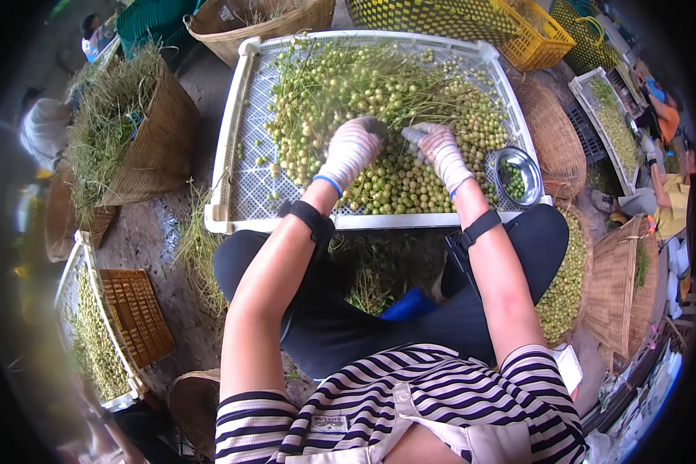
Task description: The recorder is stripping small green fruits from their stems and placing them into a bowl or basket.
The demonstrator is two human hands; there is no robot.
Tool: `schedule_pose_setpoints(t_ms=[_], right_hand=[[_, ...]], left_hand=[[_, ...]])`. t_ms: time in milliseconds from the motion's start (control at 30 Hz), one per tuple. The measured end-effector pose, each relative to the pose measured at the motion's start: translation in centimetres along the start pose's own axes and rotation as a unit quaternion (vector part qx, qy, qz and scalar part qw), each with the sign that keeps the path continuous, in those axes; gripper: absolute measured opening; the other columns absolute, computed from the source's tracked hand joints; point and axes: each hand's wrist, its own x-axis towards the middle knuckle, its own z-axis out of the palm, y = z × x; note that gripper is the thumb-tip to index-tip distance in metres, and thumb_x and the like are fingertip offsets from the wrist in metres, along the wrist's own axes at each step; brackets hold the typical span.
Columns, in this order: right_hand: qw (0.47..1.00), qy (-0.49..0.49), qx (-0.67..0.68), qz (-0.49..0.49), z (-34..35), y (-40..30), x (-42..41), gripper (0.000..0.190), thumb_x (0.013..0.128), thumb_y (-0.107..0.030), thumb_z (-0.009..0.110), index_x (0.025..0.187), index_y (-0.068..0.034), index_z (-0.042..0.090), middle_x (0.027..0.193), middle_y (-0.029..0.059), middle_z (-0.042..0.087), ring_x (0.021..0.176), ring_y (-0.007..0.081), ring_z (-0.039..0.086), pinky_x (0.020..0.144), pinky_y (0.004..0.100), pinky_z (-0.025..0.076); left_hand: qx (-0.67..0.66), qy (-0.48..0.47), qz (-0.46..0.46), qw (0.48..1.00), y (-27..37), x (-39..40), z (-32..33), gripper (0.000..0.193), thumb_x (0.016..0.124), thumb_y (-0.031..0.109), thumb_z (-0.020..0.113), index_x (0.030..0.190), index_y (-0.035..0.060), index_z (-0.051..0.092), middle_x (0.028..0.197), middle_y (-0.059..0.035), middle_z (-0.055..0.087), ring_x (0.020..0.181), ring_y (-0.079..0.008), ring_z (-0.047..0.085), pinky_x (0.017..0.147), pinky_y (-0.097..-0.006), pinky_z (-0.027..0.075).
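Note:
A white plastic mesh tray [240, 133] lies before me, heaped with round green-yellow fruits [412, 188] and thin green stems [406, 107]. Both my hands wear striped knit gloves with grey fingertips. My left hand [355, 144] is over the middle of the heap, fingers curled in among the fruit. Just to its right is my right hand [438, 149], its thumb and fingertips bent towards the left hand. What lies between the fingers of either hand is too small or hidden to tell. A round metal bowl [529, 191] with small green fruits sits in the tray's near right corner.
At the left stands a woven basket [159, 139] piled with dry stems. A fruit-filled basket [583, 272] is by my right knee. Other trays of fruit, one [594, 127] at the right, and a yellow crate [530, 49] stand around. Several people are nearby.

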Motion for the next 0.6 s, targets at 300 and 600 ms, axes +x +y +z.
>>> schedule_pose_setpoints(t_ms=[300,600], right_hand=[[0.980,-0.018,0.079,-0.182,-1.8,-6.1,-2.6,0.024,0.078,-0.024,0.067,0.088,-0.003,0.066,0.070,0.0010,0.063,0.060,0.0074,0.053,0.056,0.0234,0.045],[0.959,-0.018,-0.058,-0.279,-2.2,-5.5,-4.1,0.057,0.064,-0.029,0.079,0.109,-0.002,0.056,0.091,0.0095,0.063,0.081,0.0174,0.057,0.075,0.0321,0.048]], left_hand=[[-0.212,-0.160,-0.067,0.962,4.7,-1.0,-0.5,0.030,0.073,0.030,0.072,0.085,0.0041,0.064,0.064,0.0006,0.059,0.049,-0.0052,0.048,0.043,-0.0205,0.037],[-0.392,-0.105,-0.066,0.912,6.9,-0.7,-2.9,0.022,0.075,0.022,0.071,0.079,0.0009,0.066,0.065,-0.0013,0.061,0.048,-0.0062,0.051,0.042,-0.0180,0.039]])
